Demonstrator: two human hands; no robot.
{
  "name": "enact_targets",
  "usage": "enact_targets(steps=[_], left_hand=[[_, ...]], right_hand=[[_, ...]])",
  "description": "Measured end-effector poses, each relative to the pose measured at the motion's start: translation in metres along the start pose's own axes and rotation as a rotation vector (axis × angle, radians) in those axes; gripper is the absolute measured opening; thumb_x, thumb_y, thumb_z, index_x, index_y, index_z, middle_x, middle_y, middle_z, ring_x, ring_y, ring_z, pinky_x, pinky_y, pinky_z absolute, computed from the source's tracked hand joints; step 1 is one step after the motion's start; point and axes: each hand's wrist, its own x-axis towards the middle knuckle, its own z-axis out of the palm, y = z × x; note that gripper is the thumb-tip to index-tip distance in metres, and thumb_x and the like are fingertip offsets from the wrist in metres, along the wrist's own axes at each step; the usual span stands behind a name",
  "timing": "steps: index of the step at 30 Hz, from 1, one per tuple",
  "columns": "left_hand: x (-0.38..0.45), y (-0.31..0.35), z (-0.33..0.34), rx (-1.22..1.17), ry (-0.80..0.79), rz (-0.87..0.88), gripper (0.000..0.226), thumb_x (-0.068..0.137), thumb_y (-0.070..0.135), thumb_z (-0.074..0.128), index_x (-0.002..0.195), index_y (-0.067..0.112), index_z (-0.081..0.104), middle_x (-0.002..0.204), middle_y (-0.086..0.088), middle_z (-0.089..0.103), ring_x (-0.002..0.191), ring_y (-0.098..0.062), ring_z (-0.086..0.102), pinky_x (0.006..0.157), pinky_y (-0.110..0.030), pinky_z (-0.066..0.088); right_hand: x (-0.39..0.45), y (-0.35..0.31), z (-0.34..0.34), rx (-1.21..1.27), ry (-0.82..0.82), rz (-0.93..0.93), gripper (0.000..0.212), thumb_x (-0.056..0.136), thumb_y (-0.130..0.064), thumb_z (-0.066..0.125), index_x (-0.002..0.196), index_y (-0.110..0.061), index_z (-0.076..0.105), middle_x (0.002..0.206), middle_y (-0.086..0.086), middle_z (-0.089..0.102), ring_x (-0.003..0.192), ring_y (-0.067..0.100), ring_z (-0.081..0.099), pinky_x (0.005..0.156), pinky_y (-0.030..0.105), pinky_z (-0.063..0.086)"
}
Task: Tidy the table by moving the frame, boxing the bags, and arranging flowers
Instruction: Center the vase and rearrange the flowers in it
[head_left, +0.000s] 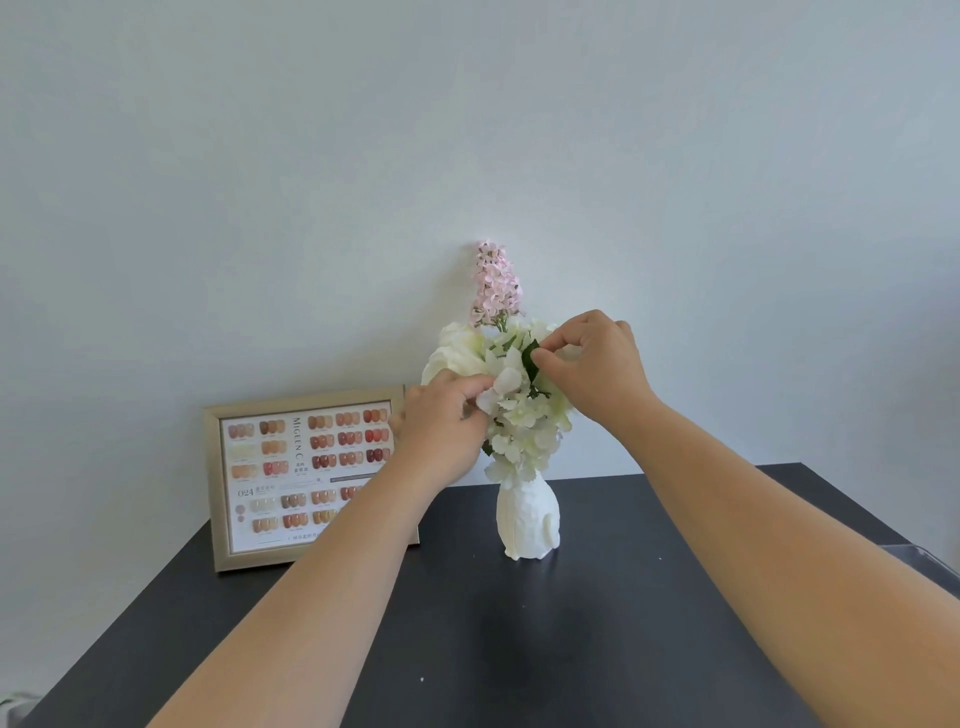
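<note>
Both my hands are up in the bouquet. My left hand (441, 421) pinches a cluster of white hydrangea petals (519, 410) between thumb and fingertips on the left side of the bunch. My right hand (592, 364) reaches in from the right, thumb and forefinger closed on a dark green leaf (531, 358) near the top of the blooms. A pink flower spike (496, 280) stands tall above the white blooms, close to the pale wall (467, 130). The stems sit in a white textured vase (527, 519), which stands upright on the dark table (519, 649) toward its back edge. To the left of the vase, the gold picture frame (218, 493) with a nail-colour chart leans upright against the wall, partly hidden behind my left forearm. At the right edge, I can make out a corner of a clear container (924, 558).
</note>
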Motion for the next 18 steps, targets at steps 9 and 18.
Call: enact_targets(steps=[9,18], left_hand=[[-0.01,-0.01,0.006,0.15,0.007,0.201,0.045,0.09,0.01,0.048,0.078,0.05,0.063,0.113,0.045,0.05,0.112,-0.008,0.03,0.077,-0.031,0.013],[-0.009,-0.011,0.004,-0.007,-0.059,0.128,0.035,0.089,0.021,0.046,0.105,0.052,0.049,0.102,0.032,0.037,0.099,-0.002,0.021,0.084,-0.033,0.017]], right_hand=[[0.015,0.002,-0.004,-0.05,0.015,0.043,0.017,0.085,-0.027,0.065,0.069,-0.032,0.065,0.1,-0.001,0.065,0.101,0.03,0.057,0.083,0.043,0.052],[0.018,0.001,-0.002,-0.035,-0.025,0.059,0.016,0.085,-0.026,0.064,0.069,-0.029,0.067,0.082,-0.004,0.065,0.083,0.025,0.056,0.062,0.028,0.045]])
